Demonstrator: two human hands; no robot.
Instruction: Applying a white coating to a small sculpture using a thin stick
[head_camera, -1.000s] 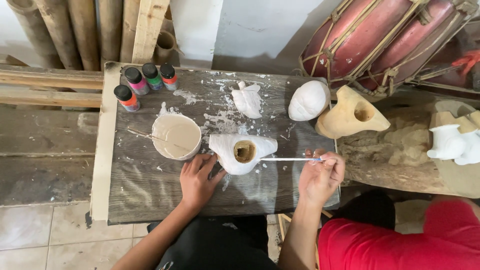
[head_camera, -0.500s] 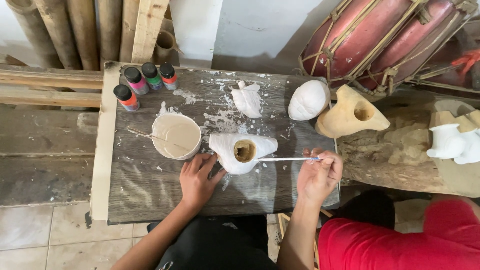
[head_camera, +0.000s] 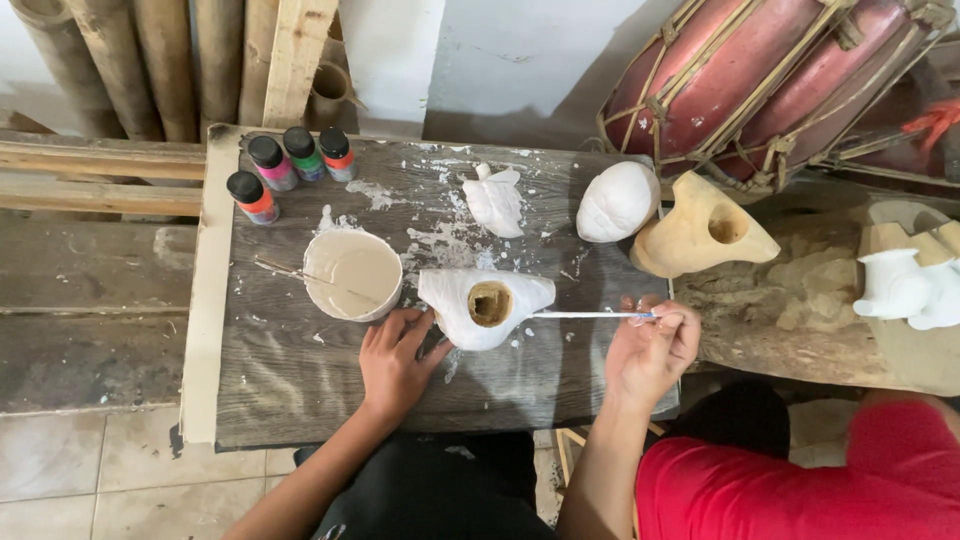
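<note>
On board, left hand (head_camera: 393, 362) steadies carving (head_camera: 484, 305); right hand (head_camera: 650, 350) pinches brush (head_camera: 590, 315)

White painted carving (head_camera: 483, 306) with a round brown hole, lying flat on the grey board near the middle of the frame, thin white brush (head_camera: 590, 315) lying sideways, its tip touching the carving's right end

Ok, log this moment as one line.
left hand: steadies white carved piece | right hand: holds thin brush, tip at piece | paint bowl: beside left hand | surface: wooden board
</note>
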